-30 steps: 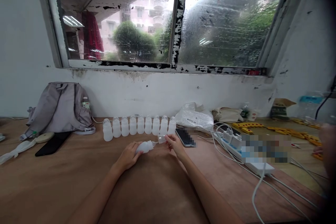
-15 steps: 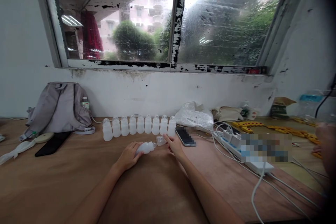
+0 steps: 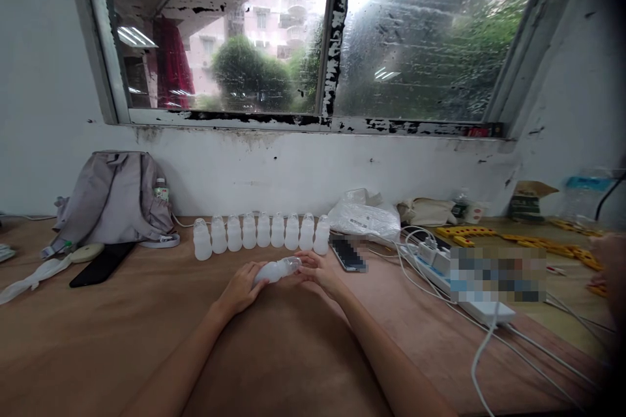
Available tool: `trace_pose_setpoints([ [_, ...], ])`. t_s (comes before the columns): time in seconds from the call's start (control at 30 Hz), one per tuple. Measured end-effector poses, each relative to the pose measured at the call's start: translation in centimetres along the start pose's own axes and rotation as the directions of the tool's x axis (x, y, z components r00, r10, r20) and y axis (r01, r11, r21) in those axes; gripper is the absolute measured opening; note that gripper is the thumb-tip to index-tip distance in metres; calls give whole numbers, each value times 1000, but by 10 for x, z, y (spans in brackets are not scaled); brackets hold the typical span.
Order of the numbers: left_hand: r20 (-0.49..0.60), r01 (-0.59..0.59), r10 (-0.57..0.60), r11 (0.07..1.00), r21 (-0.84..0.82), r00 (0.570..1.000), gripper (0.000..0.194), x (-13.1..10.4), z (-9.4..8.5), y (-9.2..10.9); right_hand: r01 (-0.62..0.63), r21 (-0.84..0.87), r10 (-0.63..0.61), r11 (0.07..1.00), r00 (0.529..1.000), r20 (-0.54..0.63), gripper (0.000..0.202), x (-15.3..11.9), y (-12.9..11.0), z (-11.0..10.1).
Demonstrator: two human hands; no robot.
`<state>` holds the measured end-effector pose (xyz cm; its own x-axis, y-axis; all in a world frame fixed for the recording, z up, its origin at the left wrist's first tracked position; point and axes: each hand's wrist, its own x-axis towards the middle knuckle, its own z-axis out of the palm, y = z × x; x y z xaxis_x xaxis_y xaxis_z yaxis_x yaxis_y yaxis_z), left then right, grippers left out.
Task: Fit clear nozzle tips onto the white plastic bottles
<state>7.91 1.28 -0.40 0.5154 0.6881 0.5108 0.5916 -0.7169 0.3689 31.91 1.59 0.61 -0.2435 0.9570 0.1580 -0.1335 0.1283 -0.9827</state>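
Note:
A frosted white baby bottle (image 3: 270,273) lies tilted on its side above the table, its top pointing right. My left hand (image 3: 248,283) is closed around the bottle's body. A clear dome cap (image 3: 290,265) covers the bottle's teat end. My right hand (image 3: 317,272) has its curved fingers at the outer end of this cap; fingertip contact is partly hidden. Behind my hands, a row of several similar capped bottles (image 3: 249,232) stands upright near the wall.
A phone (image 3: 348,254) and a plastic bag (image 3: 364,215) lie right of the row. Farther right is a power strip (image 3: 482,305) with white cables. A grey backpack (image 3: 115,199) and a black phone-like slab (image 3: 102,265) are at left. Another person's hand (image 3: 606,257) shows at the right edge.
The clear cap, held apart from the bottle's teat before, now sits over it. My right hand has shifted its fingers to the cap's end. The view has moved slightly.

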Motion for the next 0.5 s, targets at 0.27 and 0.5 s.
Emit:
trace_pose_setpoints([
  [0.27, 6, -3, 2, 1000, 14, 1000, 37, 0, 0, 0, -16, -11, 16, 1000, 999, -33, 40, 2, 3, 1],
  [0.5, 10, 8, -7, 1000, -7, 1000, 37, 0, 2, 0, -25, -16, 25, 1000, 999, -43, 42, 4, 9, 0],
])
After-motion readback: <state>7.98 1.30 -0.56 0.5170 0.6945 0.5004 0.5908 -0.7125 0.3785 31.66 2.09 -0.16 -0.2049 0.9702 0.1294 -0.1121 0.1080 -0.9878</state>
